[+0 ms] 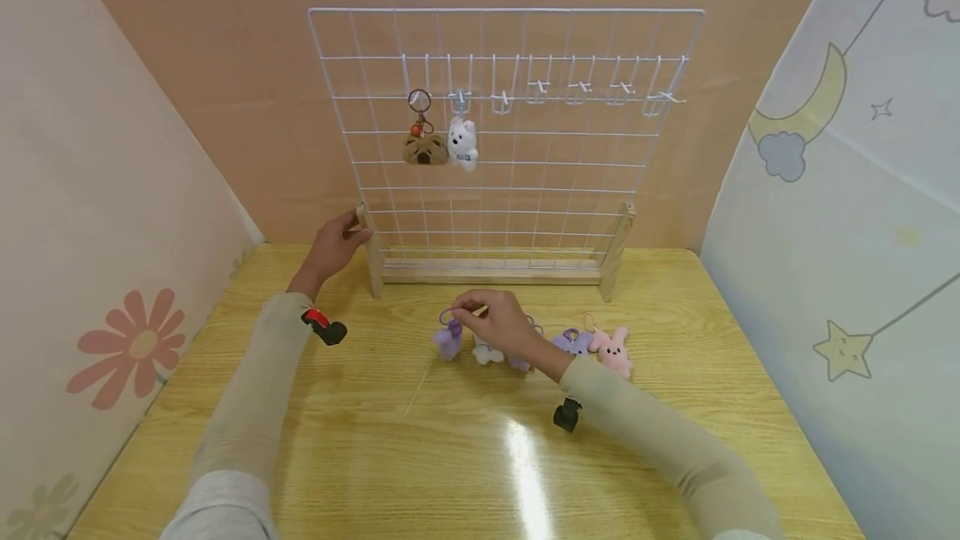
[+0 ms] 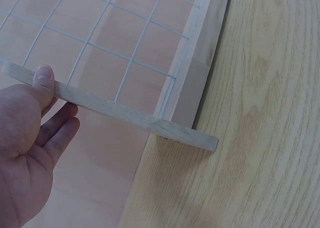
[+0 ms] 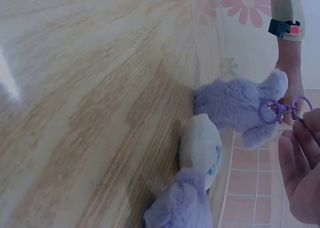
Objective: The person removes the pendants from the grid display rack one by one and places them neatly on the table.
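My right hand pinches the purple key ring of a fluffy purple plush keychain. In the right wrist view this plush hangs tail-down from the ring, its lower end at the tabletop; whether it touches, I cannot tell. Beside it on the table lie a white plush keychain and another purple one, partly hidden behind my right hand in the head view. My left hand grips the upper end of the rack's left wooden post, with the thumb on one face and fingers behind.
A white wire grid rack stands at the back with a row of hooks. A brown bear keychain and a white plush dog hang on the two leftmost. A purple plush and a pink bunny lie to the right.
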`<state>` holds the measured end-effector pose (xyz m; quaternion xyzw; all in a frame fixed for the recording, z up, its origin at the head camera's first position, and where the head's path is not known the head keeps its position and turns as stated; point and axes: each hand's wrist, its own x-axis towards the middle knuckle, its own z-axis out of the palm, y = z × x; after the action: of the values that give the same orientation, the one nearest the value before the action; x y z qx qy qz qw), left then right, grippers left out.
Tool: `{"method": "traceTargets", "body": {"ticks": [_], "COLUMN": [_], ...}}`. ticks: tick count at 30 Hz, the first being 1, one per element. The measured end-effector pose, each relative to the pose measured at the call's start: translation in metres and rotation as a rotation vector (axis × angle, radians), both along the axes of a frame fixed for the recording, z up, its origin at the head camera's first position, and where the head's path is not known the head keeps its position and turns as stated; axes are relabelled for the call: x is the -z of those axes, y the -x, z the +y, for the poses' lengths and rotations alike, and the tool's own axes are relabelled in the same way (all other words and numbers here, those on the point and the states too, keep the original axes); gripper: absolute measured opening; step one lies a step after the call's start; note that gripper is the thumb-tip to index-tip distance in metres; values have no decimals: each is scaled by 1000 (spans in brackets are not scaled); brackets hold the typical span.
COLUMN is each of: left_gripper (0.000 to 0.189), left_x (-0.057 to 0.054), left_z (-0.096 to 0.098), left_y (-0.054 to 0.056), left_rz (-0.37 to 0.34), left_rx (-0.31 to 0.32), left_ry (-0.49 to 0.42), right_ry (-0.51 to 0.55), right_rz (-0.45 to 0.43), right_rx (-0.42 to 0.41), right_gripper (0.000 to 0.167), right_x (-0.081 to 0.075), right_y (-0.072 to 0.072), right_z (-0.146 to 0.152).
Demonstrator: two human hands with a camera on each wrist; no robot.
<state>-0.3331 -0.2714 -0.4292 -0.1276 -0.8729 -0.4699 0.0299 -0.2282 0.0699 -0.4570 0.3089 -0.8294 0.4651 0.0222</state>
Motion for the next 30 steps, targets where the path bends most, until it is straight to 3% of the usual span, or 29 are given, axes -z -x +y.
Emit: {"method": "traceTargets", "body": {"ticks": [7,18,30], "left_gripper": [60,60,60], "left_x": [0,0,0], "left_z": [1,0,0], "left_y": [-2,-2,-2], "left_rz": [-6,-8,-4], "left_rx": [0,-7,-7], "left_ry": [-2,4,-8], "right_ry": [-21,-33,-45], "right_rz": [-31,6,-3], "right_rx": [36,86,140], "right_gripper": [12,9,9], "right_x": [0,1,6], "right_y": [-1,-2,6], "right_z": [3,0,-3]}}
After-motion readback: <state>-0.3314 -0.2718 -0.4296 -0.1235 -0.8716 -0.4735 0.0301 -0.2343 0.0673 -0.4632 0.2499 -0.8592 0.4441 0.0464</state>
